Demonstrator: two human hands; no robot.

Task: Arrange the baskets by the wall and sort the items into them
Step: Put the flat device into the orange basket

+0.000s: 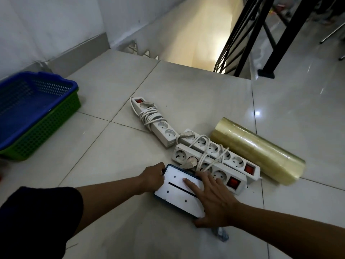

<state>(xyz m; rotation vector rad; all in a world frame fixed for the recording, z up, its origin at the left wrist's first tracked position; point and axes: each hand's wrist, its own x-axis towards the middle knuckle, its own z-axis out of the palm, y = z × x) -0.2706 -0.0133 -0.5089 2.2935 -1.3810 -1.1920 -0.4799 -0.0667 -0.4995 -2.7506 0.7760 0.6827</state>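
A flat white box with a blue edge lies on the floor tiles in front of me. My left hand grips its left end. My right hand lies spread over its right side, thumb under the near edge. Just behind it lie two white power strips side by side, cords wound round them, and a third power strip farther back. A long roll of clear tape lies to their right. At the left wall a blue basket sits nested inside a green basket.
A stairwell drops away straight ahead past the tile edge, with a black metal railing on its right. The white wall with a grey skirting runs along the left. A small crumpled bluish thing lies under my right wrist.
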